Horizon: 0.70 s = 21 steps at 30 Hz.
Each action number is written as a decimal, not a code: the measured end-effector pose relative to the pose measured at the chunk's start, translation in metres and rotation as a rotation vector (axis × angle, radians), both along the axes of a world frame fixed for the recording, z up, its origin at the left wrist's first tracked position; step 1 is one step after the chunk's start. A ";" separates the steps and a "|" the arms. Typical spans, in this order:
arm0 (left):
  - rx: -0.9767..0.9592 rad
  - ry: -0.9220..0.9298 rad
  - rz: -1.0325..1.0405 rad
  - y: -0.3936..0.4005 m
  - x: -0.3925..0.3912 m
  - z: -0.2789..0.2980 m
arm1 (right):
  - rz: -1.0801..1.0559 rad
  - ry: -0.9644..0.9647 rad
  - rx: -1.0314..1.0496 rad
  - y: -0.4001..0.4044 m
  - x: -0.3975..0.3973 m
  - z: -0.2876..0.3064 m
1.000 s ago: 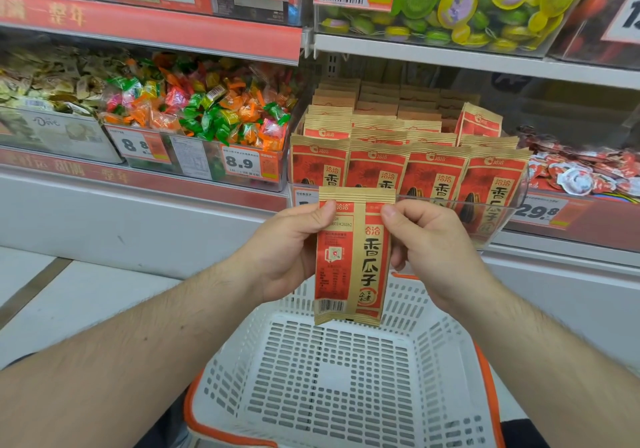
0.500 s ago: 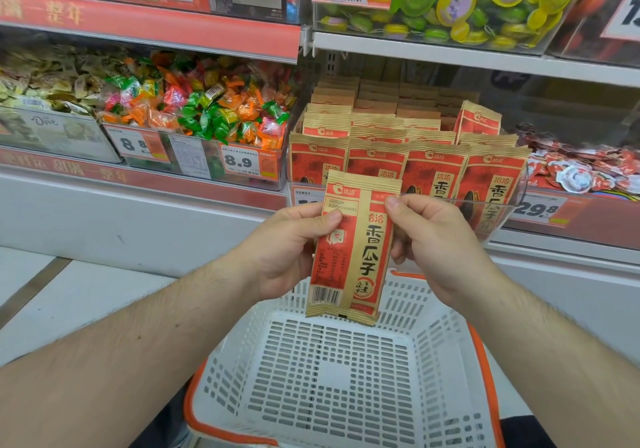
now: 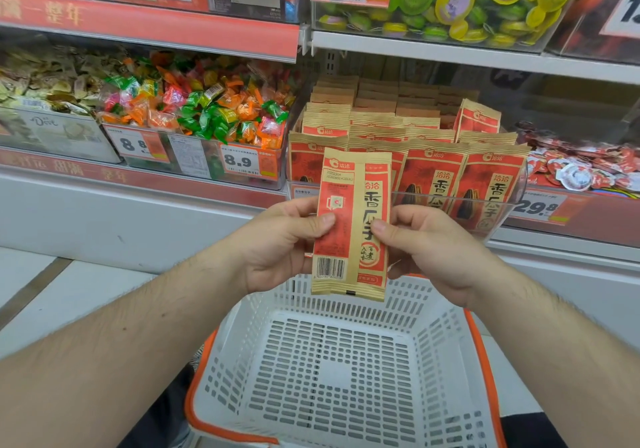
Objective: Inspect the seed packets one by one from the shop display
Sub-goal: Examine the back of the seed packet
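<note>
Packet (image 3: 351,225) now upright, thumbs lower | both hands (image 3: 287,243) (image 3: 436,250) pinch 1 packet | 1 basket (image 3: 332,378) below

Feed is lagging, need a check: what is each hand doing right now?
Left hand: pinching the left side of the seed packet.
Right hand: pinching the same packet's right side.

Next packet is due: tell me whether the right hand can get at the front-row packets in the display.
Probably yes. The right hand sits just in front of the front-row packets with nothing between, but its fingers pinch the held packet, so it must let go first.
</note>
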<state>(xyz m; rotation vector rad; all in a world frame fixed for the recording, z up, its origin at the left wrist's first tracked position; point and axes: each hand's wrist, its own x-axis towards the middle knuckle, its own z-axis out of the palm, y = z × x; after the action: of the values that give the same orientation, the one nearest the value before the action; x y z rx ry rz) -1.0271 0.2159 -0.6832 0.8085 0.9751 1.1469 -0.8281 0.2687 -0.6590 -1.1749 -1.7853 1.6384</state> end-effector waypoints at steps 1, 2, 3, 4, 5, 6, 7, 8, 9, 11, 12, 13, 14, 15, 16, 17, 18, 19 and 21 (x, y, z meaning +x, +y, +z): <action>0.001 -0.015 0.007 0.000 0.000 0.000 | 0.043 -0.016 -0.022 0.000 0.002 0.000; 0.000 -0.025 0.012 0.000 0.000 0.000 | 0.085 -0.032 -0.041 -0.001 0.003 0.001; -0.002 -0.026 0.010 0.000 0.000 0.000 | 0.115 -0.036 -0.055 -0.002 0.004 0.001; -0.003 -0.016 -0.005 0.000 -0.001 0.000 | 0.129 -0.029 -0.066 -0.002 0.005 0.001; -0.002 0.008 -0.032 -0.001 -0.003 0.000 | 0.135 -0.014 -0.078 -0.003 0.005 0.001; 0.002 0.042 -0.074 -0.001 -0.006 0.001 | 0.134 0.003 -0.095 -0.003 0.006 0.001; 0.005 0.070 -0.127 -0.001 -0.010 0.002 | 0.134 0.021 -0.111 -0.002 0.006 0.000; 0.005 0.083 -0.176 -0.002 -0.013 0.003 | 0.133 0.034 -0.128 -0.002 0.006 0.000; 0.002 0.083 -0.210 -0.002 -0.016 0.003 | 0.132 0.043 -0.143 -0.002 0.006 0.000; -0.009 0.059 -0.225 -0.002 -0.019 0.003 | 0.128 0.057 -0.184 -0.001 0.005 0.000; -0.016 0.042 -0.222 -0.001 -0.019 0.003 | 0.125 0.066 -0.207 -0.001 0.004 0.001; -0.023 0.030 -0.218 -0.001 -0.019 0.003 | 0.124 0.073 -0.230 0.000 0.004 0.000; -0.029 0.025 -0.217 -0.001 -0.019 0.003 | 0.123 0.077 -0.254 0.000 0.003 0.000; -0.034 0.019 -0.222 0.000 -0.020 0.003 | 0.121 0.080 -0.281 0.001 0.003 0.000; -0.040 0.000 -0.237 0.000 -0.021 0.003 | 0.114 0.085 -0.315 0.001 0.002 -0.001; -0.051 -0.029 -0.260 0.000 -0.022 0.004 | 0.104 0.098 -0.354 0.002 0.002 -0.002; -0.062 -0.059 -0.284 -0.001 -0.023 0.004 | 0.094 0.115 -0.397 0.003 0.002 -0.002; -0.066 -0.082 -0.299 -0.001 -0.024 0.005 | 0.085 0.135 -0.436 0.004 0.002 -0.003; -0.069 -0.114 -0.306 0.000 -0.025 0.006 | 0.074 0.171 -0.495 0.006 0.003 -0.003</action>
<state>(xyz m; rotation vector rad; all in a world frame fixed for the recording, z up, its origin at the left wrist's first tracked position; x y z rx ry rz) -1.0520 0.2158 -0.6774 0.7972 0.7621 0.8808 -0.8255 0.2748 -0.6623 -1.1280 -1.3707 2.2340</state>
